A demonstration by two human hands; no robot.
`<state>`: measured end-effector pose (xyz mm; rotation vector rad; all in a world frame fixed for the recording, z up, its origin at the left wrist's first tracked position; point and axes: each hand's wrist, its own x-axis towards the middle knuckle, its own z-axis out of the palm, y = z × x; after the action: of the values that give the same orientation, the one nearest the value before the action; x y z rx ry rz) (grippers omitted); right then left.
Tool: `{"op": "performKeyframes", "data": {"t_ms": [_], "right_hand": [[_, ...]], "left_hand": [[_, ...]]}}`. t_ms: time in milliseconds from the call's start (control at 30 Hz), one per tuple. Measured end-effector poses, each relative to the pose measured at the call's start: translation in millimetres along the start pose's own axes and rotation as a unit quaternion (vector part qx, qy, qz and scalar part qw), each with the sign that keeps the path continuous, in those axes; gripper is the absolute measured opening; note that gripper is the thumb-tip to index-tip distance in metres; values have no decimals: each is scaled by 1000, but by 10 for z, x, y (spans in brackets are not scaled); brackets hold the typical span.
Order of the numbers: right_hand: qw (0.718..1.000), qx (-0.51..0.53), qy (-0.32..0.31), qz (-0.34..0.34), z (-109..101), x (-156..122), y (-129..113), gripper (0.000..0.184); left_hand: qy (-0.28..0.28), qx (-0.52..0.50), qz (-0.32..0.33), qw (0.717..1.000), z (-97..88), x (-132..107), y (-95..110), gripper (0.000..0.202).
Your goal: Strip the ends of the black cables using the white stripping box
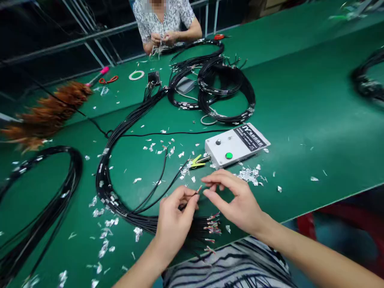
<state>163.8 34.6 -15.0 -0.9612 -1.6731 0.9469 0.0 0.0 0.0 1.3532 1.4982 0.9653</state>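
Note:
Between thumb and fingers, my left hand [178,216] pinches a black cable near its stripped end [199,189], where thin coloured wires stick out. My right hand [232,200] is just to the right of that end, its thumb and fingers apart with nothing visible between them. Beneath my left hand runs a bundle of black cables [141,221], with stripped red and white wire ends [213,227] fanned out at its right. Beyond my hands sits a white box [232,146] with a green button and a knob. A yellow clip-like piece [197,161] is at its left end.
Foil scraps [250,175] litter the green table [300,120]. Coiled black cables [228,92] lie at the back, another bundle [60,204] at left. Across the table a person's hands [163,39] hold white strands. Orange-handled scissors [108,79], a tape roll [136,75] and a brown duster [54,110] lie far left.

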Motion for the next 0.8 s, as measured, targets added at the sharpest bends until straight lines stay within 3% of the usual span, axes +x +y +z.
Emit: {"op": "performKeyframes", "data": {"t_ms": [200, 300, 433, 600, 700, 800], "right_hand": [[997, 28, -15, 71, 9, -27, 3, 9], [985, 88, -23, 149, 30, 1, -10, 9], [931, 244, -61, 263, 60, 37, -1, 21], [860, 361, -98, 346, 89, 31, 30, 32], [842, 377, -118, 368, 97, 12, 40, 33], [841, 382, -121, 364, 87, 3, 51, 32]], "left_hand": [[27, 18, 26, 999, 17, -8, 7, 14], [32, 32, 40, 998, 23, -22, 2, 14], [32, 17, 45, 998, 23, -40, -6, 13], [21, -60, -7, 998, 17, -53, -11, 12], [24, -108, -36, 993, 20, -51, -5, 11], [25, -110, -42, 993, 27, -54, -12, 11]]}}
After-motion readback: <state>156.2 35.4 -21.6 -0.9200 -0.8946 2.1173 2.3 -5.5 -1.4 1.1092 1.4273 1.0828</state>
